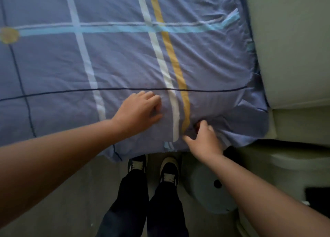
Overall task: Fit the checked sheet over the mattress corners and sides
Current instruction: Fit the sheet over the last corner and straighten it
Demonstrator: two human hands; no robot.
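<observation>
Two hands tuck the blue-grey checked cotton sheet (125,61) spread over the bed (285,122): right hand (203,138) grips a bunched edge fold, left hand (141,110), fingers curled on top, grasp unclear; slack corner (250,126) likely next.

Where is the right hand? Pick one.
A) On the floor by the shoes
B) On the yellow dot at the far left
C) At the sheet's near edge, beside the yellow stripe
C: the right hand bunches the sheet at its near edge, just right of where the yellow stripe ends.
</observation>
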